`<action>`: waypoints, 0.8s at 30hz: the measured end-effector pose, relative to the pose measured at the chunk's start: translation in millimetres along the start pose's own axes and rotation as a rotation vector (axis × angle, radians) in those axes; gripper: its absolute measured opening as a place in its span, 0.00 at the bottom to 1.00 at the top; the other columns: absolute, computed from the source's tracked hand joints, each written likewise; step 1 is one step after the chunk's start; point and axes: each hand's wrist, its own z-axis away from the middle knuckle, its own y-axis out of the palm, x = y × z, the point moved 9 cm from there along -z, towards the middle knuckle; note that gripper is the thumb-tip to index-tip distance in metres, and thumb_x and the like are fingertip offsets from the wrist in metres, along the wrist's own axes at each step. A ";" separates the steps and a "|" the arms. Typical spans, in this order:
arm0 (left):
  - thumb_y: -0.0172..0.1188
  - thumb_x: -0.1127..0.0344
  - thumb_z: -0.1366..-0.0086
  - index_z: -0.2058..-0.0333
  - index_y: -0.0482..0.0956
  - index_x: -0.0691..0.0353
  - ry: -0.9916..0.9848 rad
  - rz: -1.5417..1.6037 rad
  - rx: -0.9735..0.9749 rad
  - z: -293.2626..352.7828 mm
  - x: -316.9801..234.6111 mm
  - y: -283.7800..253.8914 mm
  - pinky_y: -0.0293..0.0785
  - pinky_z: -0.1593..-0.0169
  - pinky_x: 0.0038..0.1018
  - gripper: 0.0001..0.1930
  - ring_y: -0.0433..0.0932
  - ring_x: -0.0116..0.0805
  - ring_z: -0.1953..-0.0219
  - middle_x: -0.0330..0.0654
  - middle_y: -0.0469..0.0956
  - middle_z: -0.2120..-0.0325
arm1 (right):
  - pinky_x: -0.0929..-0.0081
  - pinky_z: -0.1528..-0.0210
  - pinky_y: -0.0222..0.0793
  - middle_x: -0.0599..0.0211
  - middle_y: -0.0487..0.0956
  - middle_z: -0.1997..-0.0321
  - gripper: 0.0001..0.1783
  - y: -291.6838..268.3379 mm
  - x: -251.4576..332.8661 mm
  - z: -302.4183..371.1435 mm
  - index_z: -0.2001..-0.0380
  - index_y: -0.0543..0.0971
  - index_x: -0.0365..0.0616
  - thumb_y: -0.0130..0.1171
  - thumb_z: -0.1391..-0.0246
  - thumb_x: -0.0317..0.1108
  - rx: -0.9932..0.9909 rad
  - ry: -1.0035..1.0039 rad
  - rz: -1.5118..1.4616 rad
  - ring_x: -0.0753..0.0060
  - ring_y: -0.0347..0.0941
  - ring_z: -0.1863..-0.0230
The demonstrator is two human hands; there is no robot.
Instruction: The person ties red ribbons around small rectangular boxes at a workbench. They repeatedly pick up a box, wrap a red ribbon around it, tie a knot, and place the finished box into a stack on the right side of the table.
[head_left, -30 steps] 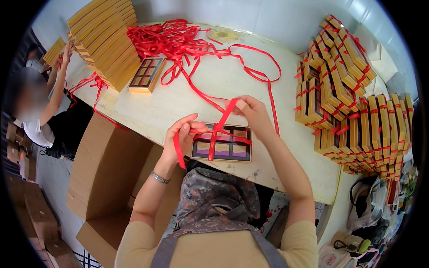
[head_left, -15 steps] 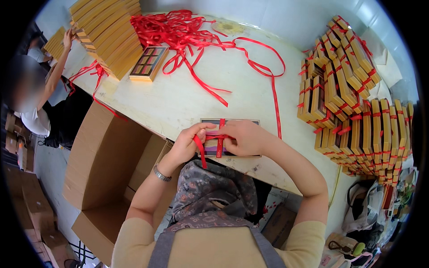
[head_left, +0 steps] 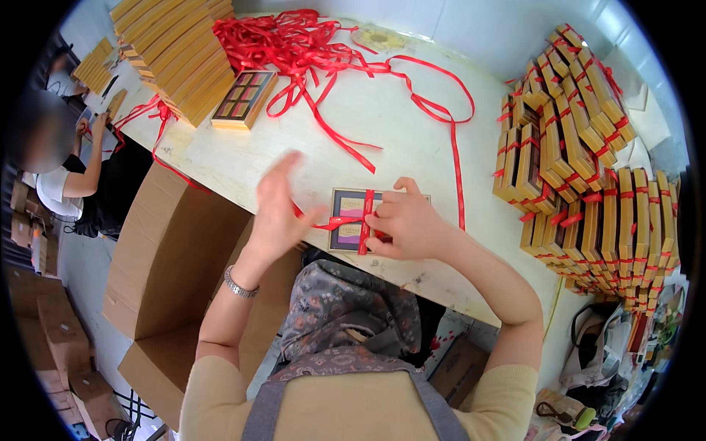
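A flat gift box (head_left: 347, 240) with a dark frame and patterned pink-and-purple compartments lies near the table's front edge. A red ribbon (head_left: 364, 247) runs across its middle. My right hand (head_left: 404, 223) rests over the box's right half, its fingers bent and pinching the ribbon near the crossing. Left of the box, my left hand (head_left: 278, 213) is raised, smeared by motion, fingers stretched and thumb apart. One ribbon tail stretches leftward from the crossing to beside that thumb; part of it is hidden behind the hand.
A red ribbon heap (head_left: 283, 48) lies at the back, beside stacked gold boxes (head_left: 173, 55) and one loose box (head_left: 245, 95). Ribboned boxes (head_left: 559, 140) are piled on the right. A large open carton (head_left: 173, 250) stands left of me. A co-worker (head_left: 70, 169) is at far left.
My left hand has moved off the box, up and left, and its fingers have spread. My right hand stays at the ribbon crossing. The co-worker's raised arm has come down.
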 end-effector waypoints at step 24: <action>0.59 0.72 0.36 0.64 0.79 0.69 -0.629 0.856 0.962 45.3 -35.7 55.3 0.71 0.71 0.16 0.05 0.73 0.20 0.76 0.36 0.78 0.75 | 0.66 0.54 0.63 0.75 0.75 0.83 0.11 14.7 -13.1 26.2 0.76 0.83 0.48 0.69 0.58 0.42 -0.292 0.230 -0.069 0.74 0.70 0.76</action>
